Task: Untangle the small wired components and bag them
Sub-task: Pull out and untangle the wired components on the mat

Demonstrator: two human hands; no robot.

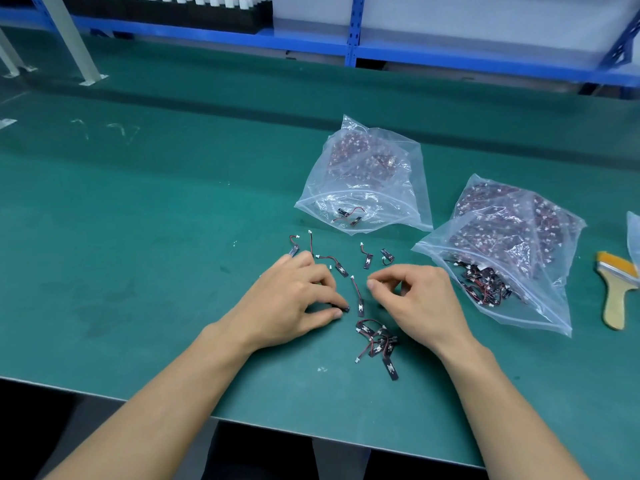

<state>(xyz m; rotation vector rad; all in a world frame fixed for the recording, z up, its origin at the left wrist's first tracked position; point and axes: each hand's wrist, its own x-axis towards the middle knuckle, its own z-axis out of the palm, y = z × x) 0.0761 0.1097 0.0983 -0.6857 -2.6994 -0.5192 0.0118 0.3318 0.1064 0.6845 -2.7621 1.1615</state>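
Note:
Several small wired components, black strips with red-black wires and white plugs, lie loose on the green mat [145, 209]. One straight component [357, 295] lies between my hands. A tangled clump [379, 342] sits just below my right hand. My left hand [298, 296] rests palm down, its fingertips pinching a black strip [344, 309] against the mat. My right hand [415, 296] hovers with curled fingers, thumb and forefinger close together; nothing shows in them. Two clear bags hold more components: one [363, 181] behind the hands, one [502, 251] to the right, mouth open.
A wooden-handled brush [616, 289] lies at the far right beside the edge of another clear bag [633, 237]. The mat's near edge [242, 419] runs just under my forearms. Blue shelving [353, 32] stands behind the bench.

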